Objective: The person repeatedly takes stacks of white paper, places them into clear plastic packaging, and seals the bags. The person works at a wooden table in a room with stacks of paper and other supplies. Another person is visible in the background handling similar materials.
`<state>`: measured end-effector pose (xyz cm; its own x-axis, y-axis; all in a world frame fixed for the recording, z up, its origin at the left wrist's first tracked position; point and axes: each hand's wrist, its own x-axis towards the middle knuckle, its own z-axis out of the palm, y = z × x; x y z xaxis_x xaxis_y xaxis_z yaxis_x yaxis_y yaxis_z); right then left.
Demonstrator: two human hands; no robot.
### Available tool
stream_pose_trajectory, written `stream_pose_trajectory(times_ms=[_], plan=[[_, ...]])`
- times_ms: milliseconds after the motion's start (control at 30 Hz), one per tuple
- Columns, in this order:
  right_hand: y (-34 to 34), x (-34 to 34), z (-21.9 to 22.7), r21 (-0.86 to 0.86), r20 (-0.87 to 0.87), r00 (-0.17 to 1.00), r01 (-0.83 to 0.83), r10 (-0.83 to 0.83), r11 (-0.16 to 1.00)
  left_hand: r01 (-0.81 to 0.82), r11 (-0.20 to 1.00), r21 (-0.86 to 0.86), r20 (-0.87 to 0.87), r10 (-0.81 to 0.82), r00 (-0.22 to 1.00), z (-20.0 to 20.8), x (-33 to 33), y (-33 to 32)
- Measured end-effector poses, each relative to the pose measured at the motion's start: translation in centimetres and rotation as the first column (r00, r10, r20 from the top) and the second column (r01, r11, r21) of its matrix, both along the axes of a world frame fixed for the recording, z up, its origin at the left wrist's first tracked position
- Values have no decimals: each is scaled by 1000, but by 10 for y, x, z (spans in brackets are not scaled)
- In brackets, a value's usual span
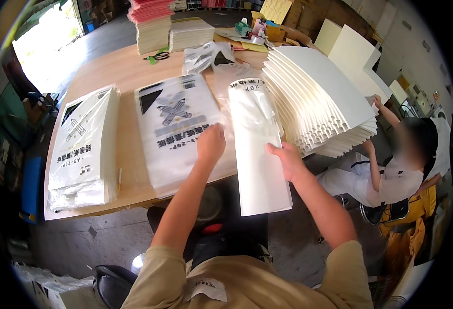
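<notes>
The white paper pad (260, 154), half slid into a clear plastic sleeve, lies with its long axis running from twelve to six o'clock, its near end hanging off the wooden table (128, 77) edge toward the person. The right hand (288, 159) grips the pad's right edge at three o'clock, thumb on top, fingers hidden underneath. The left hand (211, 143) rests curled at nine o'clock of the pad, on the stack of printed bags (177, 129); its fingertips are tucked out of sight. A fanned pile of white sheets (321, 100) sits at two o'clock, partly hiding a seated co-worker (396, 170).
</notes>
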<state>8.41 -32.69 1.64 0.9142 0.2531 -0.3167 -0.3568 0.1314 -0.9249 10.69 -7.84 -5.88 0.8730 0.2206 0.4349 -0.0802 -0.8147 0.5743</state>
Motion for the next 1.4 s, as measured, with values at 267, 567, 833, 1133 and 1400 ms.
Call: stream_pose_trajectory(times_ms=[267,567,833,1133,1400], plan=[[28,9,16,48,-1,1000,-7,7,999,190,981,38,231,-194,953,26,-121,-15],[69,72,27,-439,385,908,22,166,898,164,986,15,261,-162,952,38,-161,-10],[110,108,17,-685,505,759,64,410,725,29,956,-290,142,13,990,9,-178,0],[206,127,-32,-851,518,636,313,573,421,-172,954,-246,-97,153,983,-5,-197,31],[209,95,-9,-901,298,819,72,491,427,-273,919,-283,-263,199,944,-16,-204,48]])
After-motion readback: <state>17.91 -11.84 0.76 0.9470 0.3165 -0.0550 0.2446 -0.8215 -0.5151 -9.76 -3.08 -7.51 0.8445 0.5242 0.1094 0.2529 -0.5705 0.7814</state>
